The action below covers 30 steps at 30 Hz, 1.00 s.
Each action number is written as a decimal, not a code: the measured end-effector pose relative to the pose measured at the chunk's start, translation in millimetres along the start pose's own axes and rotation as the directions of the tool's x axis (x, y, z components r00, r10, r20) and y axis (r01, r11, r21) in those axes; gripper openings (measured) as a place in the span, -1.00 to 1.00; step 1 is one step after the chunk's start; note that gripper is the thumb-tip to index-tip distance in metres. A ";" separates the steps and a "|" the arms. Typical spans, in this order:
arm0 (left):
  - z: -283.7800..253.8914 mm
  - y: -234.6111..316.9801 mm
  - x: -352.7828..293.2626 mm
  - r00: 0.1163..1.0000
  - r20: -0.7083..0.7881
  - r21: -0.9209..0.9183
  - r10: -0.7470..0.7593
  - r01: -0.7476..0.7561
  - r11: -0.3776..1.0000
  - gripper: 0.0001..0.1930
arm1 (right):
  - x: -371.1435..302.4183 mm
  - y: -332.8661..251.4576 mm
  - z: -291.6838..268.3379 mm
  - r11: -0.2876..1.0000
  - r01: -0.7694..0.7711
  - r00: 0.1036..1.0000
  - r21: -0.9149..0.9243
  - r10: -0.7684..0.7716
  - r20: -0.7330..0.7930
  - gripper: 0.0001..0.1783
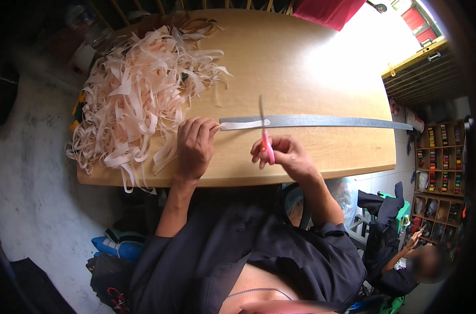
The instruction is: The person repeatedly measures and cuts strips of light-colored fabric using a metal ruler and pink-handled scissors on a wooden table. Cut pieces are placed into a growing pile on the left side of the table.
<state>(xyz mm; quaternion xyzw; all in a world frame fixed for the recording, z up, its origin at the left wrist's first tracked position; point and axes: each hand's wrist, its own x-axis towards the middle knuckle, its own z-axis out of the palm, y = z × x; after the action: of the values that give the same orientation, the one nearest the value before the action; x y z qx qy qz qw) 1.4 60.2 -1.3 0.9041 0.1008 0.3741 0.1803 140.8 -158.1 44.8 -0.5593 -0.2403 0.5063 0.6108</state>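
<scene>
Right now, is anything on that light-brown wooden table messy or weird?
Yes, the tangled heap of pale pink cloth-like strips on the left looks messy: some dangle off the table. The long grey metal ruler looks curved, but that's probably the camera lens.

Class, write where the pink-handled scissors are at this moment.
In the head view, the pink-handled scissors are in the right hand, just right of centre, blades extending over the metal ruler near the right end of the pale strip.
</scene>
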 end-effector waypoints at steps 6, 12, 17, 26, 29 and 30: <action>-2.8 1.9 1.5 0.998 -0.025 -0.028 0.051 -0.051 0.998 -0.90 | -4.0 14.7 20.4 0.951 -0.295 0.933 0.093 0.266 0.241 -0.37; -4.3 3.8 1.6 0.992 -0.045 -0.049 0.117 -0.119 0.992 -0.85 | 5.3 26.3 24.8 0.916 -0.384 0.892 0.119 0.334 0.305 -0.37; -5.7 4.1 0.1 0.987 -0.046 -0.041 0.156 -0.158 0.987 -0.81 | 10.0 27.8 24.6 0.898 -0.392 0.898 0.202 0.325 0.298 -0.35; -7.7 0.9 -1.4 0.983 -0.046 -0.056 0.178 -0.180 0.982 -0.77 | 10.2 19.1 21.3 0.896 -0.418 0.890 0.148 0.371 0.265 -0.36; -8.1 -0.1 -2.2 0.984 -0.036 -0.076 0.176 -0.179 0.981 -0.75 | 10.4 17.4 21.5 0.888 -0.441 0.883 0.132 0.403 0.243 -0.36; -8.4 -0.3 -2.7 0.983 -0.028 -0.081 0.179 -0.180 0.980 -0.74 | 10.2 17.0 21.6 0.885 -0.448 0.882 0.128 0.414 0.225 -0.36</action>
<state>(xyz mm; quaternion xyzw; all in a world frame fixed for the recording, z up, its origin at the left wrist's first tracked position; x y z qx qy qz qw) -6.6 61.7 2.4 0.8973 0.0050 0.4020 0.1822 120.1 -141.9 31.8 -0.4912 -0.1214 0.7005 0.5032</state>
